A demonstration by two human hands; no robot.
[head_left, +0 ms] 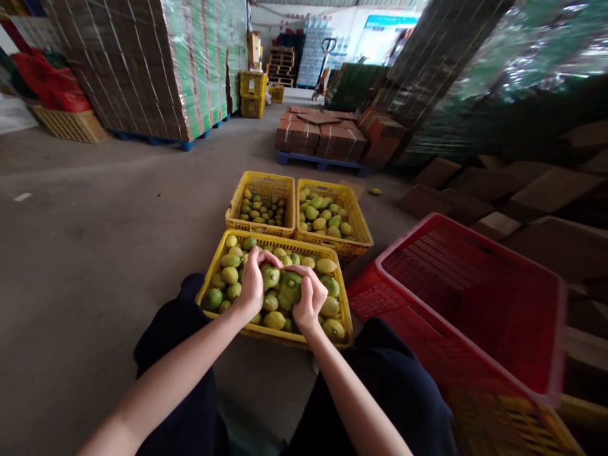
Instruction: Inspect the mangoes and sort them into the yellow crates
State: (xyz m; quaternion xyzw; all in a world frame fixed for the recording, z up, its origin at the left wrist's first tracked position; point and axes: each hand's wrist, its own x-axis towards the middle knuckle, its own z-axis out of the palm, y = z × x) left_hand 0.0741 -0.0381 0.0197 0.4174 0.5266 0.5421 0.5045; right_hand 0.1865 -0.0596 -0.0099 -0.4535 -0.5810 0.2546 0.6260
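A yellow plastic crate (pixel 216 269) full of green and yellow lemons stands on the floor between my knees. My left hand (pixel 253 284) curls over a green lemon (pixel 270 276) in the crate's middle. My right hand (pixel 310 297) closes on a larger green lemon (pixel 289 288) beside it. Both hands sit close together above the pile.
Two more yellow crates of lemons, one (pixel 237 209) and another (pixel 358 228), stand just beyond. A red empty crate (pixel 468 244) lies tilted at my right. Flat cardboard boxes (pixel 323 136) rest on a blue pallet ahead; wrapped carton stacks (pixel 142 63) rise at the left.
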